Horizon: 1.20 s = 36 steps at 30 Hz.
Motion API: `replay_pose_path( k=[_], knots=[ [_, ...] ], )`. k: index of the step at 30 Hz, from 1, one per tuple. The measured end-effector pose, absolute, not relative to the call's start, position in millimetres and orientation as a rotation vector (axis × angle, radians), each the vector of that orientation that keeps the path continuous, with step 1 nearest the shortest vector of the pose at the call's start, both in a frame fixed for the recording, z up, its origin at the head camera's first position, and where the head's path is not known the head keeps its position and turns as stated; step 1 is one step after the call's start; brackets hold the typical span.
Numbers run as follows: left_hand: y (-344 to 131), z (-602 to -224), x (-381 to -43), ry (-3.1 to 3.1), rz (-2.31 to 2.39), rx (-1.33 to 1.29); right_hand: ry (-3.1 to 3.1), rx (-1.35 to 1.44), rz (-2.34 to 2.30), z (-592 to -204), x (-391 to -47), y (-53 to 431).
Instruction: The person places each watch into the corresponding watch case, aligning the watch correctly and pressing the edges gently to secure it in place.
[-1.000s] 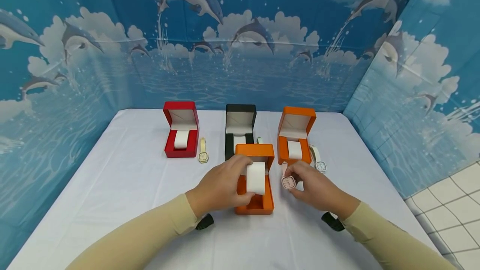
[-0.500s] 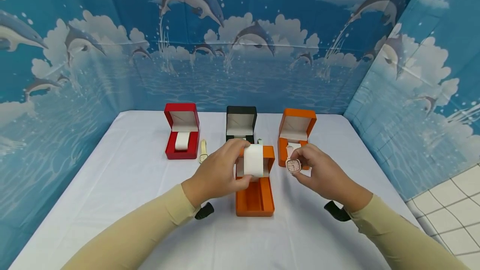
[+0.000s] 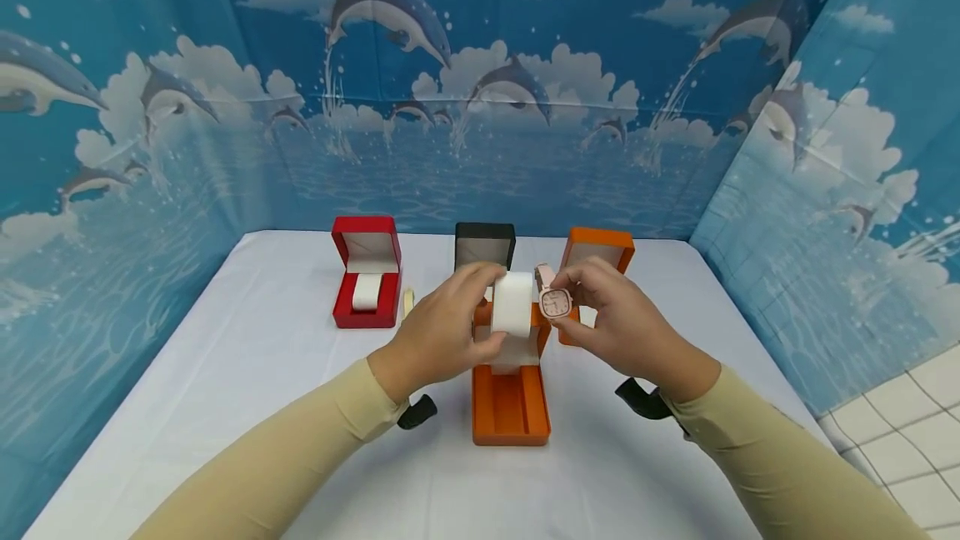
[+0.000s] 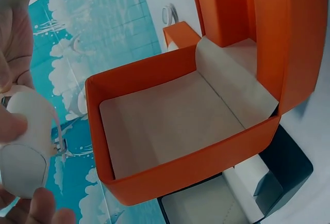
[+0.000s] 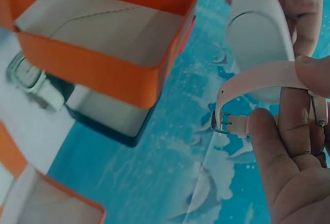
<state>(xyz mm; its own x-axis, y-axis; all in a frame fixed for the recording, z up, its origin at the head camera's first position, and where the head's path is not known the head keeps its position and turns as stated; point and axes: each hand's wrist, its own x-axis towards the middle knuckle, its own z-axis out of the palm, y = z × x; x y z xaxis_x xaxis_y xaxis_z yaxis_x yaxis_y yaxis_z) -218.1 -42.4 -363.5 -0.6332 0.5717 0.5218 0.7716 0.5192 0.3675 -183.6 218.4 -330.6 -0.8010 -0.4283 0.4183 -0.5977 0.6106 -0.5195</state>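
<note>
The pink wristwatch (image 3: 555,302) and the white watch cushion (image 3: 513,304) are held up side by side over the white-covered bench (image 3: 187,415), near the raised lid of the nearest orange watch box (image 3: 511,440). At the left, an opened red watch box (image 3: 365,321) is seen, with a white cushion (image 3: 367,292) seated in its base. Just right of it, a pale yellow strap (image 3: 408,302) is partly covered by the left hand (image 3: 447,327), whose thumb and fingers are clamped on the held cushion at its left edge. Behind, an opened black watch box (image 3: 484,242) is largely hidden below its lid; beside it, a pale green wristwatch (image 5: 33,80) is shown in the right wrist view. In the nearest orange box, bare grooves are exposed in the base. To the right of the held cushion, the pink watch is pinched by the right hand (image 3: 618,319), its dial turned toward the head camera and its strap curved, with the buckle visible in the right wrist view; whether strap and cushion touch cannot be told. Farther right, a second orange watch box (image 3: 602,237) is partly blocked by that hand.
</note>
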Motion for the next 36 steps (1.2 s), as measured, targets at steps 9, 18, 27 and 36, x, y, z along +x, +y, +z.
replay_pose_path(
  k=[9, 18, 27, 36],
  knots=[
    [-40.9, -363.6, -219.4, -2.47, -0.899, -1.087, -2.59, 0.87, 1.011, -325.9, -186.3, 200.6],
    [-42.7, -365.1, -218.2, -2.42, -0.986, -1.081, -2.67, 0.793, 1.048, -328.1, -186.6, 196.4],
    [-43.8, -366.5, -219.5, -2.361, -1.008, -1.096, -2.748, 0.781, 0.949, -330.8, -186.4, 197.2],
    [-46.3, -365.9, -220.0, -2.328, -1.023, -1.11, -2.772, 0.773, 1.002, -330.9, -183.0, 197.3]
  ],
)
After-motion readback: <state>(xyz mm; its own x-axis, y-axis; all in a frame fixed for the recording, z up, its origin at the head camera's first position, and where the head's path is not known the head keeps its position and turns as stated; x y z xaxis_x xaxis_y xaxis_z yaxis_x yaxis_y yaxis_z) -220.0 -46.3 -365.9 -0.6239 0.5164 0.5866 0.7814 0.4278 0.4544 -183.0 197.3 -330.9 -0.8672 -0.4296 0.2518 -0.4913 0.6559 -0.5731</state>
